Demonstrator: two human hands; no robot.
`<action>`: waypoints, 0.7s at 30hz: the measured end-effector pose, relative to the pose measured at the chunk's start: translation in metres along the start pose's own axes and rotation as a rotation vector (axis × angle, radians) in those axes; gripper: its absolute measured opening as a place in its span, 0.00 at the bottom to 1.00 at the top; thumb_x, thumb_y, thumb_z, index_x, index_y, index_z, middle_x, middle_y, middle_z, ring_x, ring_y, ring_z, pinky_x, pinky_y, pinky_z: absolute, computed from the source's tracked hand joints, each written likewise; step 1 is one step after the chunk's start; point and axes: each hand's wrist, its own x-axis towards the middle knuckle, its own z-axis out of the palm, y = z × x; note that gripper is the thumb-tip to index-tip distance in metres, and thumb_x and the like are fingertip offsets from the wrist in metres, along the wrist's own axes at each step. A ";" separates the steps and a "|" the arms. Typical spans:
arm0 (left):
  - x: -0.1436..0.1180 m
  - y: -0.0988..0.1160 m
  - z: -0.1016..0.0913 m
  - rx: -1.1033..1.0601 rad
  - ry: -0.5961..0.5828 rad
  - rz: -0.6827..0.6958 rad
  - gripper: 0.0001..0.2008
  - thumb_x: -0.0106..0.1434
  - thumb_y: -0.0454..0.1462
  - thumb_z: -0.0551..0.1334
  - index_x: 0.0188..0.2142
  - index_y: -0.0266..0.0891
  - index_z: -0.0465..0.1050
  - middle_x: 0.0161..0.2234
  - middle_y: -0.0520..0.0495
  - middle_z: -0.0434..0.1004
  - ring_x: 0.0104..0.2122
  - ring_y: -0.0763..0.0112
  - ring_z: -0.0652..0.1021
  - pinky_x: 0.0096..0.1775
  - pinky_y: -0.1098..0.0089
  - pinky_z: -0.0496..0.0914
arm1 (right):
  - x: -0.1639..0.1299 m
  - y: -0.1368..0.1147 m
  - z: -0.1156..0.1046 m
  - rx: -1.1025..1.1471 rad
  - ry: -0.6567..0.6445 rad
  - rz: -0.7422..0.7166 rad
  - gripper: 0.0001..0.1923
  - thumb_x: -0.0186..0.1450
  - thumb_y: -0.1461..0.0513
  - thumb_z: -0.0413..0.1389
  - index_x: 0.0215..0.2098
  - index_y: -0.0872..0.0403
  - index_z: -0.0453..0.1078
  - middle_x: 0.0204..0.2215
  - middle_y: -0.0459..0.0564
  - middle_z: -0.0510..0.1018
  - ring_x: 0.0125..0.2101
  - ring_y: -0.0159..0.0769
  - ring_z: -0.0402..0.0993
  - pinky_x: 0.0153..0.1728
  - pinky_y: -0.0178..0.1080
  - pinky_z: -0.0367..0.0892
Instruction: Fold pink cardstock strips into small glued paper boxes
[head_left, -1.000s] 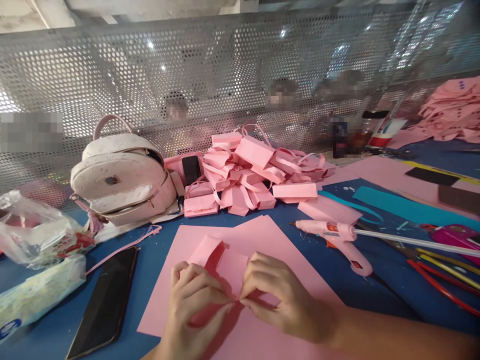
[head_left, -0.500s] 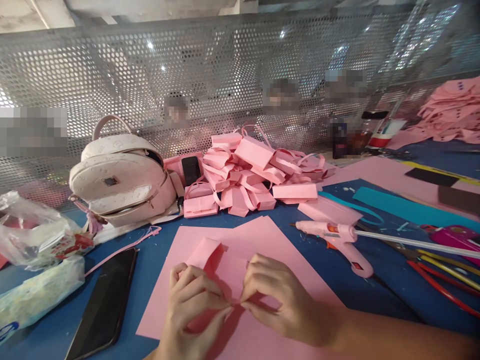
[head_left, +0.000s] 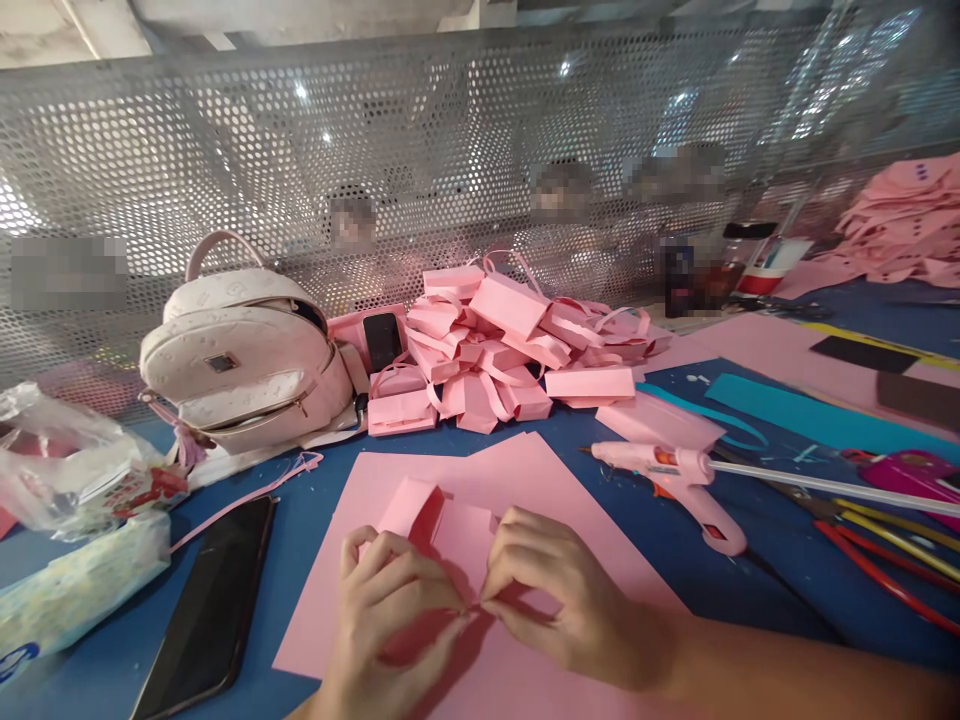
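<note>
Folded paper (head_left: 466, 530) on pink sheets (head_left: 525, 475): left hand (head_left: 401, 605) and right hand (head_left: 551, 600) pinch its near edge, thumbs closed against fingertips, side by side.

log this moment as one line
left hand: pinching folded paper | right hand: pinching folded paper | glue gun: on table, unheld
</note>
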 end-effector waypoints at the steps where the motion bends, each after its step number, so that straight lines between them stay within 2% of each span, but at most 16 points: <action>1: 0.000 0.000 0.000 0.006 0.002 0.001 0.09 0.59 0.29 0.67 0.33 0.44 0.73 0.30 0.57 0.81 0.30 0.69 0.74 0.41 0.61 0.56 | 0.000 0.000 0.000 0.001 -0.001 -0.003 0.05 0.67 0.65 0.57 0.31 0.54 0.69 0.25 0.46 0.73 0.29 0.34 0.63 0.33 0.38 0.61; 13: -0.002 -0.002 0.003 -0.011 0.021 0.004 0.09 0.60 0.28 0.67 0.33 0.44 0.73 0.29 0.56 0.80 0.31 0.68 0.74 0.41 0.61 0.57 | -0.002 0.003 0.003 0.005 -0.019 -0.013 0.04 0.66 0.65 0.59 0.32 0.54 0.71 0.26 0.46 0.74 0.30 0.33 0.64 0.32 0.37 0.59; 21: -0.007 -0.005 -0.001 -0.054 -0.037 0.065 0.11 0.61 0.27 0.65 0.37 0.45 0.72 0.30 0.55 0.80 0.31 0.69 0.75 0.40 0.61 0.59 | -0.001 0.001 0.003 -0.038 -0.038 -0.014 0.07 0.67 0.64 0.56 0.30 0.54 0.70 0.25 0.47 0.73 0.29 0.34 0.64 0.30 0.38 0.59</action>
